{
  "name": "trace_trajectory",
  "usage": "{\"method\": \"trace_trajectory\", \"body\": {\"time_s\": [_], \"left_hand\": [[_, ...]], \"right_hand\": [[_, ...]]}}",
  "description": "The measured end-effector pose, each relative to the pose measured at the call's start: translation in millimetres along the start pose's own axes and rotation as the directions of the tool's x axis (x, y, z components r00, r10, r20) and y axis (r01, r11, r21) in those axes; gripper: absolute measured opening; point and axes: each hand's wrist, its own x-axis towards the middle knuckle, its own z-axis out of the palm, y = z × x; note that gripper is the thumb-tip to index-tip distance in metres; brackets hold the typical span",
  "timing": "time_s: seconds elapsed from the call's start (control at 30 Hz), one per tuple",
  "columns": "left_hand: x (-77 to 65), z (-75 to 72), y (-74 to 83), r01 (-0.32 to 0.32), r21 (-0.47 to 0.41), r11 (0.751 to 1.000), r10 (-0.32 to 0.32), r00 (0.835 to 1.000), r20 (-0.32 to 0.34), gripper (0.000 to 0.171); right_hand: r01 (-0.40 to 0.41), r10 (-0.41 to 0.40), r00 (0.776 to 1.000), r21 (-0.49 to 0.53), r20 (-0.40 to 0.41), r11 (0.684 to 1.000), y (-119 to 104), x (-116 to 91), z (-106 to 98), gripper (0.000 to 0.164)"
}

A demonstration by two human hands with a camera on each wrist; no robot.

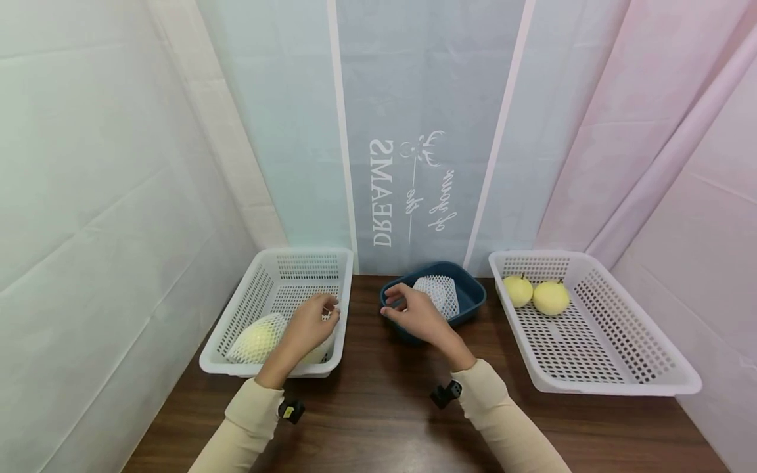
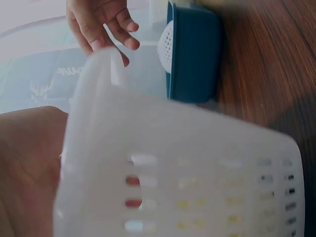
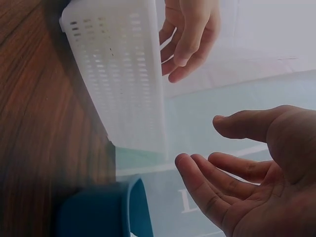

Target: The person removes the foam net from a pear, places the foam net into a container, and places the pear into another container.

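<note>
Over the right part of the left white basket (image 1: 233, 309), my left hand (image 1: 310, 322) hovers with loosely bent fingers and nothing in them. Below it in that basket lies a pale yellow pear in a white foam net (image 1: 257, 338); another netted fruit (image 1: 322, 351) is partly hidden by the hand. My right hand (image 1: 420, 312) hangs above the near left rim of a dark blue basin (image 1: 470, 292), fingers and thumb apart, as the right wrist view also shows. White foam netting (image 1: 440, 292) lies inside the basin, partly behind this hand.
At the right stands a second white basket (image 1: 609, 387) with two bare yellow pears, one pear (image 1: 518, 290) beside the other pear (image 1: 551, 297). All the containers stand on a dark wooden table (image 1: 378, 407). A printed curtain (image 1: 414, 85) rises behind the table's back edge.
</note>
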Motion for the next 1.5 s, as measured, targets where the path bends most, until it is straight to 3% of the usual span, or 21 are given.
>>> {"method": "trace_trajectory", "body": {"time_s": [0.37,0.7,1.03,1.2,1.5], "left_hand": [[-2.4,-6.8,-18.3,0.029,0.042,0.999,-0.033,0.995,0.098,0.036],[-5.0,-4.3,-28.3,0.011,0.087,0.996,-0.027,0.982,0.186,0.043],[-7.3,-9.3,-37.9,0.056,0.04,0.998,-0.064,0.969,0.239,0.054],[-9.1,-14.9,-41.3,0.055,-0.013,0.998,-0.049,0.958,0.282,0.057],[-10.9,-20.1,-44.6,-0.027,-0.062,0.998,0.048,0.93,0.365,0.055]], "right_hand": [[0.009,-0.009,1.0,-0.004,0.016,1.0,-6,6,20,0.035],[0.024,-0.025,0.999,0.023,0.038,0.999,-7,11,34,0.039],[0.02,-0.026,0.995,0.06,0.101,0.998,-11,16,43,0.039],[0.04,-0.047,0.989,0.057,0.14,0.998,-12,16,46,0.042],[0.045,-0.057,0.978,0.066,0.199,0.997,-13,18,50,0.043]]}}
